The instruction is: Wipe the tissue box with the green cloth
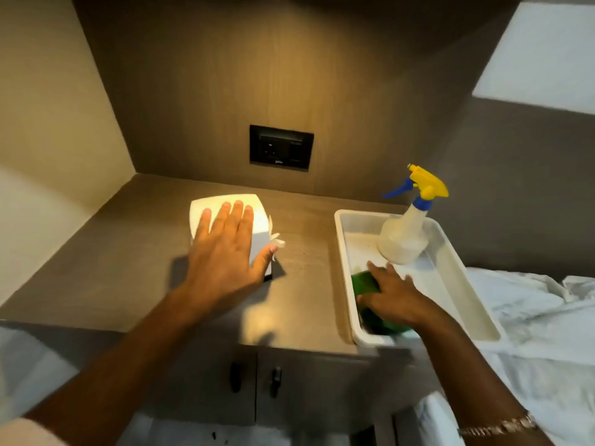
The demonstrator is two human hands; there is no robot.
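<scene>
A white tissue box lies on the brown cabinet top, with a tissue sticking out on its right side. My left hand is spread flat over the box, fingers apart, thumb at its right edge. The green cloth lies bunched in the near left corner of a white tray. My right hand rests on the cloth with fingers curled over it; whether it grips the cloth is unclear.
A spray bottle with a yellow and blue trigger head stands at the tray's far end. A black wall socket sits on the back panel. White bedding lies to the right. Cabinet doors with dark handles are below.
</scene>
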